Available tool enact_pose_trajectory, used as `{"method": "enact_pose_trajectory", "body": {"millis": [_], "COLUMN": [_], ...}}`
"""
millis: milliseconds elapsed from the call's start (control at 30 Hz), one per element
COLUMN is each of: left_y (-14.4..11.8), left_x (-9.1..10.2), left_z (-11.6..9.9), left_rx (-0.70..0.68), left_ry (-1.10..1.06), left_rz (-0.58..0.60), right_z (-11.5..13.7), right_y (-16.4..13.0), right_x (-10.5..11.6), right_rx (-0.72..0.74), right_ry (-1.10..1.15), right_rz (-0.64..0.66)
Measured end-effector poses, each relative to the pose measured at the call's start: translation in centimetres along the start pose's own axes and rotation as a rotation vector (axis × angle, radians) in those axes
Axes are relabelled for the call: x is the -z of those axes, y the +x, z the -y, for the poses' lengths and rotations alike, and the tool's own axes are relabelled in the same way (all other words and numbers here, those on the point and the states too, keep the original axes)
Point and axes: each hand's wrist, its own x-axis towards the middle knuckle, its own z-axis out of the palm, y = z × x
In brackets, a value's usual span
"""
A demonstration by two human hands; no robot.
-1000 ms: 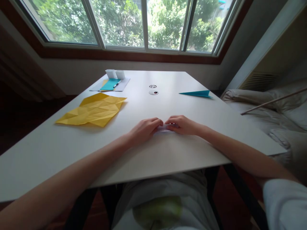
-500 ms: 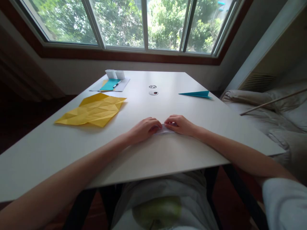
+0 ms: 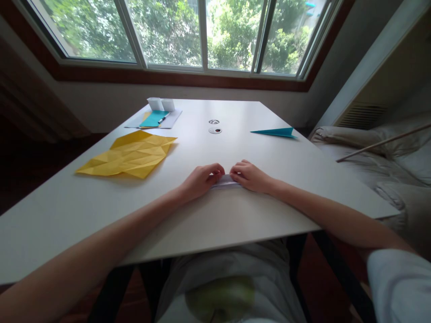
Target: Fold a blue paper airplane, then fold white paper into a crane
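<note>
A small folded white paper (image 3: 225, 181) lies flat on the white table, near its front edge. At the paper's left end, my left hand (image 3: 201, 180) has its thumb and fingers pinched on it. My right hand (image 3: 251, 176) is closed on the right end, fingers curled and pressed at the upper edge. Between the two hands a short strip of the paper shows; both ends are hidden under the fingers.
A creased yellow paper sheet (image 3: 131, 154) spreads at the left. Farther back are a teal paper (image 3: 154, 119), a pen (image 3: 164, 118) and white folded pieces (image 3: 161, 104). A teal paper plane (image 3: 274, 132) rests at the right, beyond a round table fitting (image 3: 215, 130).
My left hand has slid slightly left, so more of the white paper shows between my hands. The right hand has barely shifted.
</note>
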Motion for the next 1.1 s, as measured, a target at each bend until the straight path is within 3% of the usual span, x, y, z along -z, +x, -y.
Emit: {"method": "enact_pose_trajectory", "body": {"millis": [333,467,667,867,1100], "left_y": [0.2,-0.4,-0.9,-0.9,-0.9], "left_x": [-0.4,-0.3,-0.1,-0.2,0.5], "left_z": [0.2,0.1,-0.2,-0.9,-1.6], "left_rx": [-0.071,-0.175,-0.143,-0.145,-0.357], "left_ry": [0.155,0.329,0.466,0.542,0.381], "left_rz": [-0.059,0.012,0.020,-0.005,0.214], "right_z": [-0.2,-0.3,-0.1,0.7,0.3], "right_y": [0.2,-0.2,-0.4,-0.5,-0.6], "right_x": [0.0,0.2,0.3,0.2,0.9], "right_rx": [-0.166,-0.085,0.101,0.066,0.016], "right_ry": [0.079,0.019,-0.158,-0.202,-0.078], "right_rz": [0.010,-0.028,-0.034,-0.063,0.036]}}
